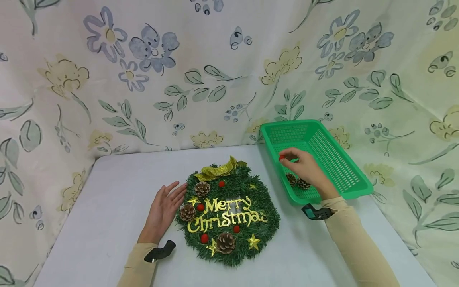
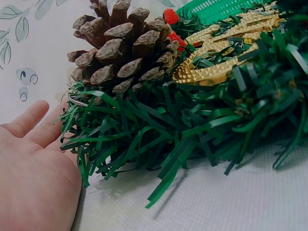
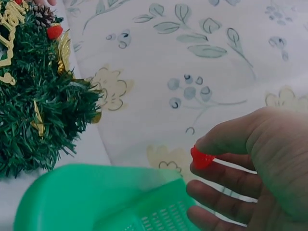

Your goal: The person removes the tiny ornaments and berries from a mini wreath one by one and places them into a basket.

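Note:
A green tinsel Christmas wreath [image 1: 267, 207] lies on the white table with gold "Merry Christmas" lettering [image 1: 227, 217] across it. Brown pine cones [image 1: 225, 242], small red balls [image 1: 204, 238], gold stars [image 1: 254, 241] and a gold ribbon bow [image 1: 218, 170] decorate it. My left hand [image 1: 163, 209], palm turned up and fingers extended, rests against the wreath's left edge, close to a pine cone [image 2: 125, 53]. Over the green basket [image 1: 277, 159], my right hand [image 1: 305, 167] pinches a small red ball [image 3: 201, 158] between thumb and index finger, the other fingers loosely bent.
Two pine cones [image 1: 291, 179] lie in the basket's near end, partly under the right hand. A floral curtain [image 1: 215, 111] hangs behind the table. Black straps with wrist cameras [image 1: 317, 212] sit on both sleeves.

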A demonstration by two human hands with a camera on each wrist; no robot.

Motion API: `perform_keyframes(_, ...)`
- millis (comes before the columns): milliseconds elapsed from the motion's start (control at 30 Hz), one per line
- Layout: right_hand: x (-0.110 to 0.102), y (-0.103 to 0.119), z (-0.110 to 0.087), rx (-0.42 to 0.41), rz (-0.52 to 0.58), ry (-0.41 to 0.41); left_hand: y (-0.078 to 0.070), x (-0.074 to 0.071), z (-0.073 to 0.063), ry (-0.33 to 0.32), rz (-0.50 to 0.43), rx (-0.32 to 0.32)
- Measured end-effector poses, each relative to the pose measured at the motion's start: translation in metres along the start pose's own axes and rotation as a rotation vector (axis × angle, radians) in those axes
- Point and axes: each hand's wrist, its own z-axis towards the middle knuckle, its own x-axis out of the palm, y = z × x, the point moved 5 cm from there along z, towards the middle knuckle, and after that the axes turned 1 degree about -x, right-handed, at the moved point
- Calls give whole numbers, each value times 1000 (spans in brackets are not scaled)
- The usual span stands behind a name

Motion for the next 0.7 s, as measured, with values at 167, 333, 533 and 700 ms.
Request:
perform_keyframes(167,-1,-5,0,22,-19,3,-1,0,0,0,-3,3)
perform_keyframes(333,-2,-9,1,33,-29,5,0,-1,0,-6,4,0)
perform_keyframes(533,-1,-18,3,49,-36,4,0,-1,0,-6,0,-4)
perform_keyframes(700,0,-28,5,70,-36,0,0,-2,1,-13,4,-8)
